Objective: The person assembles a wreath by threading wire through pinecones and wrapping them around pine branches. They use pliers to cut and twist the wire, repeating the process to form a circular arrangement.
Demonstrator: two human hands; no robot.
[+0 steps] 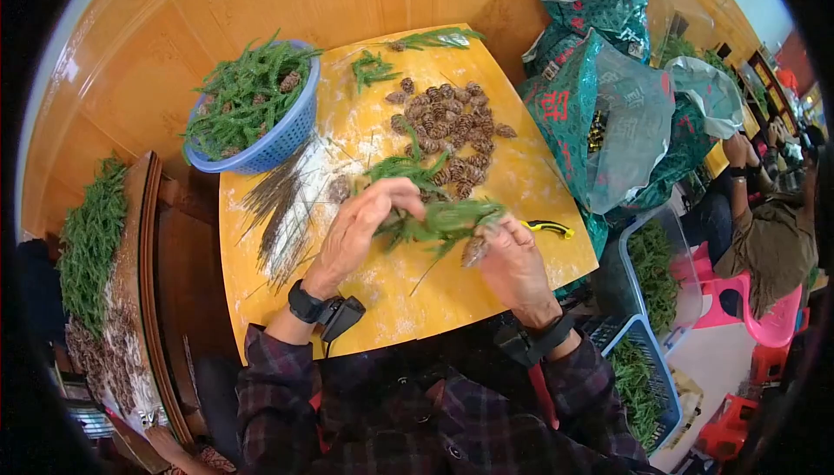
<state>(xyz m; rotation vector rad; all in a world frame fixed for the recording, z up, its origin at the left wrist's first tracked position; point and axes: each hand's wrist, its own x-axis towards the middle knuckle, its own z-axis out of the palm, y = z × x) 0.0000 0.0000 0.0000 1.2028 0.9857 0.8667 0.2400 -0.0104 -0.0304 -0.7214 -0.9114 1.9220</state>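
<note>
My left hand (358, 227), fingers curled, grips the left part of a green artificial pine sprig (452, 216), which is partly blurred. My right hand (512, 262) pinches the sprig's right end along with a brown pine cone (474, 251). Just beyond my hands, more sprigs (400, 168) lie beside a heap of pine cones (447, 123) on the yellow board (382, 301). Dark thin stems (269, 197) with white powder lie left of my left hand. A yellow-and-black tool (552, 229), perhaps a cutter, lies right of my right hand.
A blue basket of sprigs (275, 132) sits back left; a ledge with greenery (97, 240) is far left. Green bags (569, 128), a clear bin (651, 267) and another basket (647, 397) stand right. Co-workers (764, 240) sit by pink stools; another person's hand (161, 440) shows bottom left.
</note>
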